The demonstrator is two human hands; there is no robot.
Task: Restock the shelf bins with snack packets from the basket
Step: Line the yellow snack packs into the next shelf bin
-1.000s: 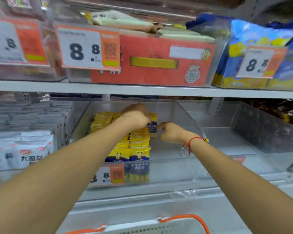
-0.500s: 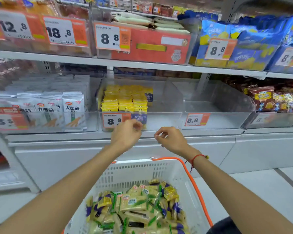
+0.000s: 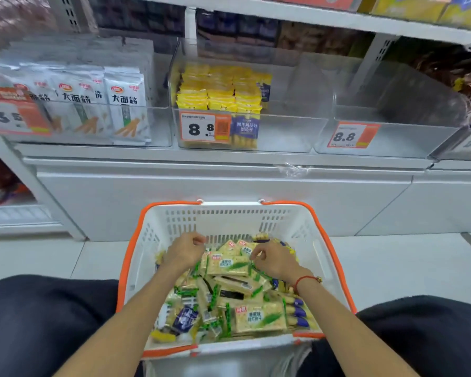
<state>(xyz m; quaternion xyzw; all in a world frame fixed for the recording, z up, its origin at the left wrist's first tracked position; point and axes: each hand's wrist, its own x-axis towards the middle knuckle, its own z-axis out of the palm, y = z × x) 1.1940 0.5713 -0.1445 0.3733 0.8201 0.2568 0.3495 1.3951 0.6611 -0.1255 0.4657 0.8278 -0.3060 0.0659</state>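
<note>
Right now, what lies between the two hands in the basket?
In the head view, green-and-cream snack packets lie between the left hand and the right hand, inside the white basket.

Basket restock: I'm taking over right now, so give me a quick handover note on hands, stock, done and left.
Left hand: down in the basket, fingers loosely curled, nothing held.
Right hand: over the packets, fingertips at a green cracker packet; grip unclear.
Stock: basket on the floor, piled with mixed packets.
Done: middle bin holds yellow packets on its left side.
Left: middle bin's right side and the right bin look empty.
</note>
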